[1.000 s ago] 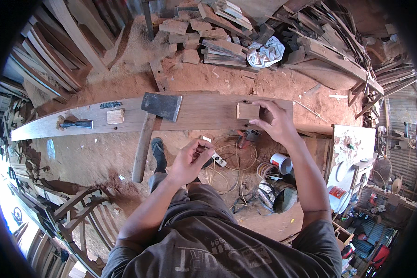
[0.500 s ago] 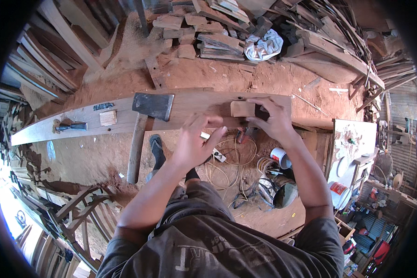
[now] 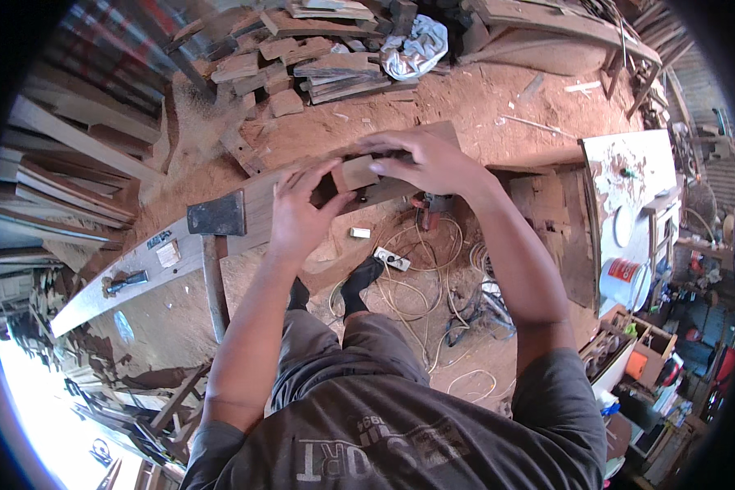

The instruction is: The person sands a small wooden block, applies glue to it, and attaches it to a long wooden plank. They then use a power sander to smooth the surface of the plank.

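A small wooden block (image 3: 358, 173) is on the long plank (image 3: 261, 196), toward its right end. My right hand (image 3: 425, 162) grips the block's right end, thumb against the near side and fingers over the far side. My left hand (image 3: 300, 214) is at the block's left end, thumb and fingers spread apart around a shadowed gap. Whether its fingertips touch the block I cannot tell. Left of that hand, a hatchet (image 3: 216, 216) lies across the plank, its handle hanging over the near edge.
Farther left on the plank are a pale wood piece (image 3: 168, 254) and a dark-bladed chisel-like tool (image 3: 127, 281). A power strip (image 3: 392, 259) and looped cable lie by my feet, near a red power tool (image 3: 429, 211). Offcuts (image 3: 335, 69) are piled beyond; a white-topped table (image 3: 633, 175) stands right.
My view has turned, so the plank now slants up to the right. The left hand has come to the block's left end; the right hand stays at its right end.
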Demonstrator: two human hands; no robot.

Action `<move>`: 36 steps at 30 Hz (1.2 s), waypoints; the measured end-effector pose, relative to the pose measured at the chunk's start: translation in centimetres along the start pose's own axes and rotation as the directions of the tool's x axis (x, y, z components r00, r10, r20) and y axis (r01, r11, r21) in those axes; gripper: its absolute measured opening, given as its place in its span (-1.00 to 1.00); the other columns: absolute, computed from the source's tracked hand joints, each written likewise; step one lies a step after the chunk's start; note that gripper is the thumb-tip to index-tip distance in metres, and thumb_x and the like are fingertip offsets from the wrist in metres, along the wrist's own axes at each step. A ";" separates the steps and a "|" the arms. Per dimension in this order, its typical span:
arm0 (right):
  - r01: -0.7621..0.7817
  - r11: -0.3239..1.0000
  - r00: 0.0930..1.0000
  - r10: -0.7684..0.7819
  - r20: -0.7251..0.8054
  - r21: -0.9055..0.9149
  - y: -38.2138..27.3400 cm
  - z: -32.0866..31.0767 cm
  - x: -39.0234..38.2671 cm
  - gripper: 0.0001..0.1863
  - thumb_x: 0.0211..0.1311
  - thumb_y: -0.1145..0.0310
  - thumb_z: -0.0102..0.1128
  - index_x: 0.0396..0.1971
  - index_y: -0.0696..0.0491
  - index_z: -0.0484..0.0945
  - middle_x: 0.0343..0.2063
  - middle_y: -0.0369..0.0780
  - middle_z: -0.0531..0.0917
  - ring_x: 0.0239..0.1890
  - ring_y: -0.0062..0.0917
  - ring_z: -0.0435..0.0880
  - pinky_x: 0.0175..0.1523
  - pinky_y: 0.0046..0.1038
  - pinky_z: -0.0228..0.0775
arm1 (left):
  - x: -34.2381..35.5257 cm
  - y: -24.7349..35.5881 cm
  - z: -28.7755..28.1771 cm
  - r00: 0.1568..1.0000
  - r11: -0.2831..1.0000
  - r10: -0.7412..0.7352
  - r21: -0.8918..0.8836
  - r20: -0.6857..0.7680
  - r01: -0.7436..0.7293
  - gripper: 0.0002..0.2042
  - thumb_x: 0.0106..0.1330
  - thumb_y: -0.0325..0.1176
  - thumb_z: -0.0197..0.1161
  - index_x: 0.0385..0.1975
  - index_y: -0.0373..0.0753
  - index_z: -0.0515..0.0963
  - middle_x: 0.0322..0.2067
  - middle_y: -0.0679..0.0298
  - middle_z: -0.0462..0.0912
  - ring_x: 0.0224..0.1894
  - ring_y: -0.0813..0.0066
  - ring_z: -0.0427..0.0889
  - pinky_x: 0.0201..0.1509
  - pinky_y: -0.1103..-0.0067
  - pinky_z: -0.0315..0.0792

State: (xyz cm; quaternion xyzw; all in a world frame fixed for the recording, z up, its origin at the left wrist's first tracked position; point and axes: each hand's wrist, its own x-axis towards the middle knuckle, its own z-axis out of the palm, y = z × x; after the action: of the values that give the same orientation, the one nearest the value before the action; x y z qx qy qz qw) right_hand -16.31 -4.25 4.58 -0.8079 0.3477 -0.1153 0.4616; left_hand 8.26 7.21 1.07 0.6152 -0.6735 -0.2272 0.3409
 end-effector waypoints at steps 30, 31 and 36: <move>0.122 0.816 0.990 -0.144 0.005 -0.565 -4.1 1.4 -0.3 -0.44 0.36 0.19 0.45 0.32 0.00 0.62 0.21 -0.07 0.67 0.21 -0.11 0.69 0.30 -0.17 0.55 | -2.7 -3.8 -2.0 0.959 0.995 -0.066 -0.087 -0.274 0.044 -0.77 0.45 -0.43 0.38 0.06 -0.22 0.73 -0.06 0.08 0.81 0.04 0.02 0.77 0.15 0.28 0.61; 0.112 0.827 0.991 -0.132 0.003 -0.552 -3.9 1.8 -0.3 -0.44 0.36 0.19 0.45 0.32 0.01 0.61 0.21 -0.07 0.67 0.20 -0.10 0.69 0.29 -0.16 0.55 | -2.6 -3.8 -1.9 0.956 0.994 -0.061 -0.100 -0.286 0.034 -0.77 0.45 -0.42 0.38 0.05 -0.22 0.73 -0.06 0.08 0.81 0.04 0.02 0.77 0.15 0.28 0.61; 0.007 0.867 0.999 0.011 0.034 -0.498 -5.6 2.8 0.4 -0.42 0.39 0.19 0.43 0.35 0.04 0.59 0.17 -0.05 0.68 0.19 -0.07 0.69 0.28 -0.12 0.55 | -2.6 -4.2 -2.2 0.952 0.989 -0.055 -0.146 -0.302 0.011 -0.78 0.45 -0.39 0.40 0.03 -0.21 0.73 -0.06 0.06 0.81 0.02 0.01 0.78 0.13 0.27 0.61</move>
State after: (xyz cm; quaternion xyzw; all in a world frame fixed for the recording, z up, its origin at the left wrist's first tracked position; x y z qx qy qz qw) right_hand -12.02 -0.76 7.63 -0.9011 0.3582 -0.0068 0.2442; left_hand 12.71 9.42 -1.00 0.6280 -0.5843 -0.1826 0.4805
